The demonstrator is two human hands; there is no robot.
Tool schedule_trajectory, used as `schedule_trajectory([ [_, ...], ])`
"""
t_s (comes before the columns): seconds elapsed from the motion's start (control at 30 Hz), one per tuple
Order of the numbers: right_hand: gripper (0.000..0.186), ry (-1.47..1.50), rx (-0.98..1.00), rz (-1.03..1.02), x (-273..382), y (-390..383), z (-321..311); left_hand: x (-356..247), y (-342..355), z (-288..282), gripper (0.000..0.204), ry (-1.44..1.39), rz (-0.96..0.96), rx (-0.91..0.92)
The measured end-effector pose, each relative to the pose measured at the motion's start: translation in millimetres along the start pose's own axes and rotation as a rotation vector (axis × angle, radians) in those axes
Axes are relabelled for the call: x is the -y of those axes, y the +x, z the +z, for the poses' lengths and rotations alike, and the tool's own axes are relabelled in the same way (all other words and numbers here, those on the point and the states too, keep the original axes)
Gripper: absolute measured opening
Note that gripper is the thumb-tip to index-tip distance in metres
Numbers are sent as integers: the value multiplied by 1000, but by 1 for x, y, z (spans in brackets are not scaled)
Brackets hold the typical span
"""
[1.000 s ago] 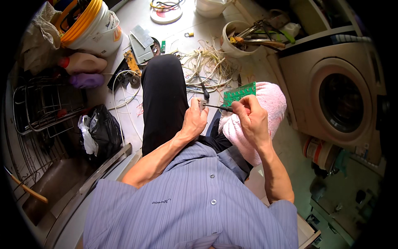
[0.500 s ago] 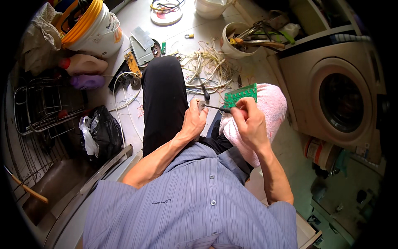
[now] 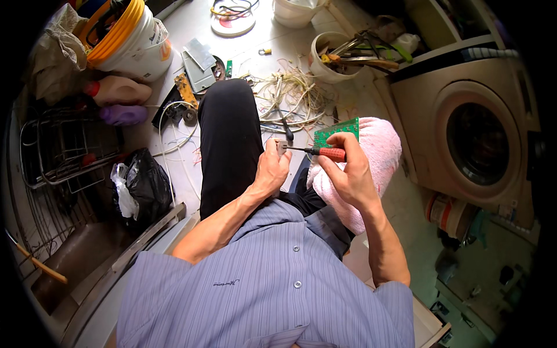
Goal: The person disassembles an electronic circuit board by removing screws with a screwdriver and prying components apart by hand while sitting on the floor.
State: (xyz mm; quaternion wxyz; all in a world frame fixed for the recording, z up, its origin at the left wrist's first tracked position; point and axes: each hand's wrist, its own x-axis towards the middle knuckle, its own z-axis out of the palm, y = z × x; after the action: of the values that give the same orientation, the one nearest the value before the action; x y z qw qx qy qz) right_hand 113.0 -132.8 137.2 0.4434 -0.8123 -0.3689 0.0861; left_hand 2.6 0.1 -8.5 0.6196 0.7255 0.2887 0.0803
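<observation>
Pale floor (image 3: 272, 36) strewn with tangled wires (image 3: 301, 95); left hand (image 3: 271, 167) clamps small greyish block (image 3: 282, 147); right hand (image 3: 355, 177) now loosened, fingers apart around red-handled screwdriver (image 3: 332, 154), seemingly mid-regrip.

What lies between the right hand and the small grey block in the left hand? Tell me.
In the head view, a red-handled screwdriver lies there, its shaft pointing from the right hand toward the small grey block.
</observation>
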Motion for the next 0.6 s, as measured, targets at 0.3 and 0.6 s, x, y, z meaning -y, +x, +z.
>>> schedule_trajectory([
  [0.3,11,25,24,2,-4,-2,-4,4,2,1,29,10,2,-46],
  [0.6,20,88,-53,-27,2,-10,6,-8,2,-3,28,-38,-88,8],
])
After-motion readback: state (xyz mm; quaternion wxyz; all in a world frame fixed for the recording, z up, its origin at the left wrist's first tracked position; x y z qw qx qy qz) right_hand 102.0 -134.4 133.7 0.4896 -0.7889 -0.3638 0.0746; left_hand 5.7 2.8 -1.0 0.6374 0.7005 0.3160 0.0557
